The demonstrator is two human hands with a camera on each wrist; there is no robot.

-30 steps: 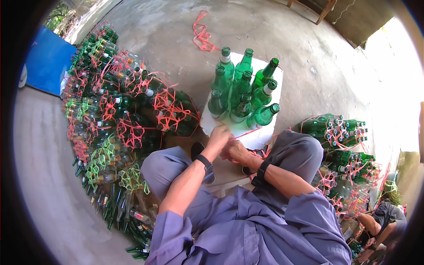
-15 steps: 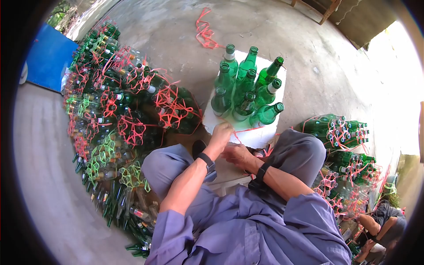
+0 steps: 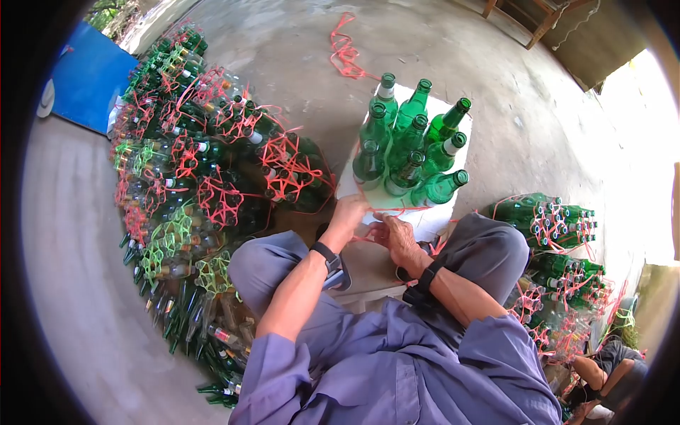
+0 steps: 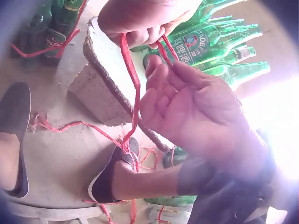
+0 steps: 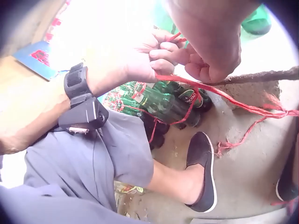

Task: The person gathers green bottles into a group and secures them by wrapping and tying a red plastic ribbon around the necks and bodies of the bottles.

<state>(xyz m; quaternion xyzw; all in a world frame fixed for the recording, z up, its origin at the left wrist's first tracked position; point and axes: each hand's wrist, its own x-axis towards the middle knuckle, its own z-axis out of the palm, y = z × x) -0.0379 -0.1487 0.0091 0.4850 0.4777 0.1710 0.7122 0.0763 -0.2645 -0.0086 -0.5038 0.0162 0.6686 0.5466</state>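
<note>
Several green beer bottles [image 3: 407, 145] stand grouped upright on a white slab [image 3: 432, 223] between the person's knees. Red plastic twine [image 3: 400, 210] runs along the near side of the bottles to the hands at the slab's front edge. The left hand [image 3: 350, 212], its fingers curled, grips the twine [image 4: 132, 74], and a length of it hangs down toward a shoe. Just to its right, the right hand [image 3: 401, 239] pinches another part of the twine between thumb and forefinger, palm turned toward the left wrist camera. The right hand [image 5: 210, 42] partly covers the left fingertips in the right wrist view.
Many bottles tied with red and green twine [image 3: 219, 202] are heaped at the left. More bundled bottles [image 3: 542, 216] lie at the right. Loose red twine [image 3: 345, 49] lies on the concrete floor beyond the slab. Another person [image 3: 613, 368] is at the lower right.
The right hand has risen from below the left hand to the twine at the slab's edge. The left hand keeps its grip nearby. The head view has shifted slightly; the bottles stay standing.
</note>
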